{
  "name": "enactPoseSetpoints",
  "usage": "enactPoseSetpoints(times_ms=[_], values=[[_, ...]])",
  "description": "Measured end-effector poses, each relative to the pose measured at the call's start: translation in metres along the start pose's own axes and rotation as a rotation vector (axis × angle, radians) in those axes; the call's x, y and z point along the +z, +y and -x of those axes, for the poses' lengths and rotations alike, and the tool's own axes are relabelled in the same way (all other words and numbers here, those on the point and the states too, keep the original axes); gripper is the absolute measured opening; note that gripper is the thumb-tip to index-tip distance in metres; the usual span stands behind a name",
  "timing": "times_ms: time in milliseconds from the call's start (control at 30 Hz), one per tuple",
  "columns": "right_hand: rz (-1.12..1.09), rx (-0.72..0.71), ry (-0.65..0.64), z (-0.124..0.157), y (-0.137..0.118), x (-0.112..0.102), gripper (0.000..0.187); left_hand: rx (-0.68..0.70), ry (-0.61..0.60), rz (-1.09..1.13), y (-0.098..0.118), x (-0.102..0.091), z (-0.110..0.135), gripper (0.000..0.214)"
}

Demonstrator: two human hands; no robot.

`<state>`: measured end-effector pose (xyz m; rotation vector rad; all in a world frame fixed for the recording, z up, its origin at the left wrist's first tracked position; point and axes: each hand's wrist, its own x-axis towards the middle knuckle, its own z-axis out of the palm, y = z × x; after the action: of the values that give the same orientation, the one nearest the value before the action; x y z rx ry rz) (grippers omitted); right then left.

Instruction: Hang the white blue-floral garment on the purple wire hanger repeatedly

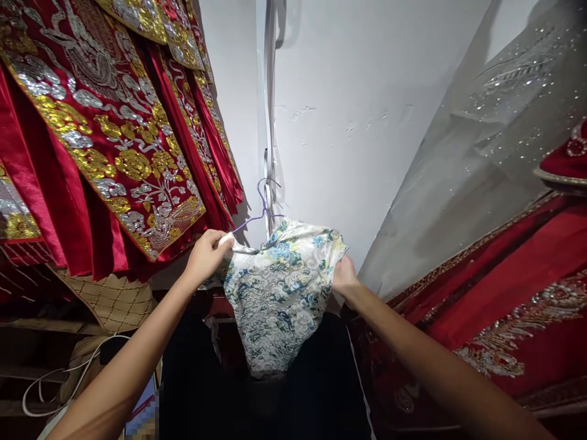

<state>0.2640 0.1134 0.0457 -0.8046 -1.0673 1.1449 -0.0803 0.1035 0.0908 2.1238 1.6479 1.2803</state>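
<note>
A short-sleeved floral top (279,287), white with blue and green flowers, hangs in front of me on a thin purple wire hanger (263,205). My left hand (210,253) pinches the top's shoulder near the neckline, close to where the hanger's arm enters the cloth. At the other side, my right hand (345,275) is at the sleeve's edge, its fingers partly hidden behind and inside the cloth. The hanger's hook stands up free near a white vertical strip on the wall.
Red garments with gold and silver embroidery (132,159) hang at the left. On the right are a sheer sparkling garment (463,140) and red beaded clothing (518,293). A white wall (348,122) lies straight ahead. A white cable (87,360) loops at lower left.
</note>
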Motion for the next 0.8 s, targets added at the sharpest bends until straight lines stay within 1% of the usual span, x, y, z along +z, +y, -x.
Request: enactPoseSetpoints(times_ms=[67, 133, 233, 300, 333, 367, 400, 467, 500, 533, 567, 600, 667, 733, 800], values=[[-0.103, 0.046, -0.034, -0.009, -0.016, -0.006, 0.060, 0.023, 0.003, -0.080, 0.006, 0.002, 0.008, 0.032], [-0.167, 0.032, -0.074, -0.016, -0.039, -0.005, 0.072, 0.041, 0.027, -0.122, 0.010, 0.004, 0.010, 0.032], [-0.098, -0.071, -0.176, -0.015, -0.071, 0.014, 0.079, 0.005, 0.077, -0.113, 0.012, 0.003, 0.002, 0.028], [0.006, -0.101, -0.287, -0.007, -0.086, 0.032, 0.083, -0.032, 0.129, -0.092, 0.011, 0.000, -0.007, 0.026], [0.069, -0.095, -0.367, -0.001, -0.090, 0.040, 0.084, -0.040, 0.158, -0.069, 0.011, -0.002, -0.010, 0.028], [0.140, -0.073, -0.477, 0.006, -0.094, 0.047, 0.084, -0.041, 0.181, -0.029, 0.011, -0.004, -0.012, 0.032], [0.229, -0.030, -0.624, 0.013, -0.095, 0.051, 0.082, -0.038, 0.198, 0.030, 0.012, -0.005, -0.013, 0.038], [0.475, 0.091, -0.945, 0.026, -0.093, 0.056, 0.071, -0.032, 0.208, 0.199, 0.016, -0.004, -0.010, 0.047], [0.628, 0.127, -1.045, 0.032, -0.089, 0.056, 0.065, -0.030, 0.211, 0.295, 0.020, -0.002, -0.006, 0.050], [0.781, 0.121, -1.076, 0.036, -0.084, 0.056, 0.063, -0.027, 0.221, 0.387, 0.026, 0.001, -0.002, 0.052], [0.915, 0.070, -1.047, 0.039, -0.076, 0.055, 0.065, -0.020, 0.238, 0.474, 0.034, 0.005, 0.002, 0.053], [1.017, -0.023, -0.968, 0.041, -0.067, 0.055, 0.071, -0.015, 0.252, 0.560, 0.044, 0.010, 0.007, 0.054], [1.134, -0.261, -0.778, 0.042, -0.048, 0.058, 0.092, -0.021, 0.234, 0.758, 0.069, 0.017, 0.015, 0.056], [1.201, -0.481, -0.675, 0.044, -0.029, 0.065, 0.108, -0.064, 0.129, 1.015, 0.095, 0.023, 0.023, 0.057], [1.235, -0.655, -0.644, 0.047, -0.013, 0.072, 0.112, -0.133, -0.012, 1.269, 0.116, 0.024, 0.028, 0.054]])
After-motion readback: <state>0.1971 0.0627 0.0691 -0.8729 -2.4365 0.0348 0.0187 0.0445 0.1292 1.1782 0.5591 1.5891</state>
